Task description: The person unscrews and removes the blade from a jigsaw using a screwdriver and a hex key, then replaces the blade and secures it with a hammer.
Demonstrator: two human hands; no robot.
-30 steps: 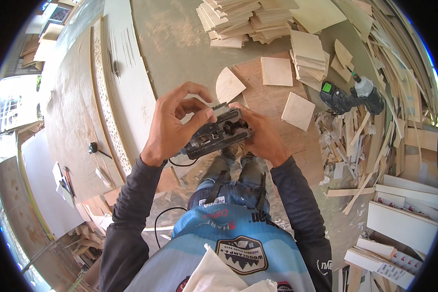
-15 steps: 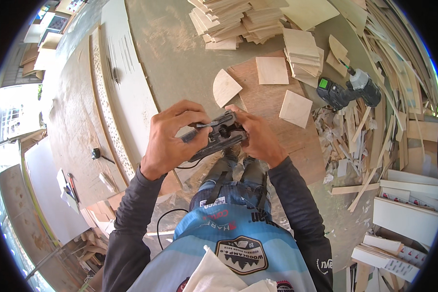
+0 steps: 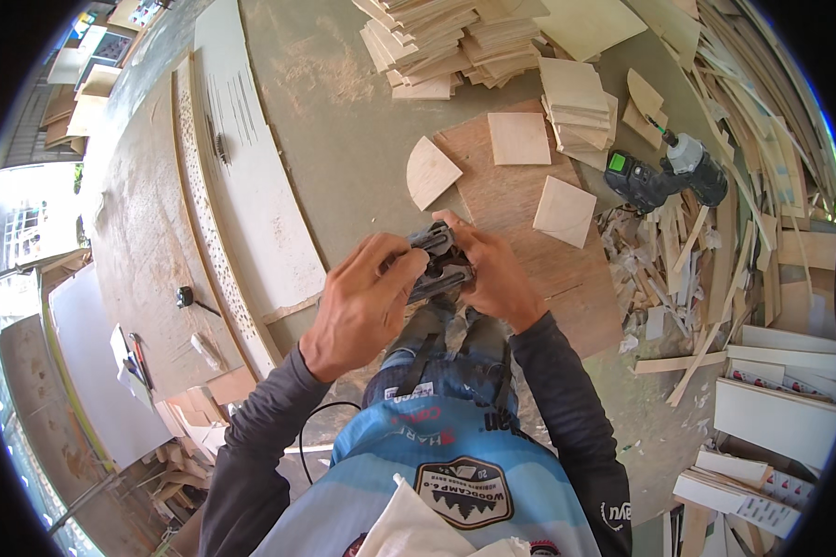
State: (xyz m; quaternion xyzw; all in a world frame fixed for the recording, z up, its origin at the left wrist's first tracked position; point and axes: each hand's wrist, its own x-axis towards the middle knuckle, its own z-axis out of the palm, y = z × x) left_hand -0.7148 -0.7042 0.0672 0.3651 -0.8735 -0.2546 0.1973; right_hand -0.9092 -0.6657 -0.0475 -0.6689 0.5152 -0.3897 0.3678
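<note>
A dark grey corded jigsaw is held in front of my waist, its flat metal base turned up toward me. Around its right side wraps my right hand, closed on the body. My left hand is pinched at the jigsaw's blade end, with the fingertips against it. The thin metal blade in that pinch is mostly hidden by the fingers now. Just beyond the hands, a quarter-round piece of plywood lies at the edge of a brown board.
Square plywood pieces lie farther off, before tall plywood stacks. A cordless drill rests at right above wood offcuts. At left are a long white panel, a tape measure and a red-handled tool.
My left hand has moved right and turned, fingertips now closer over the jigsaw's blade end. The jigsaw has tipped and shifted slightly. The white panel at left shows farther to the right.
</note>
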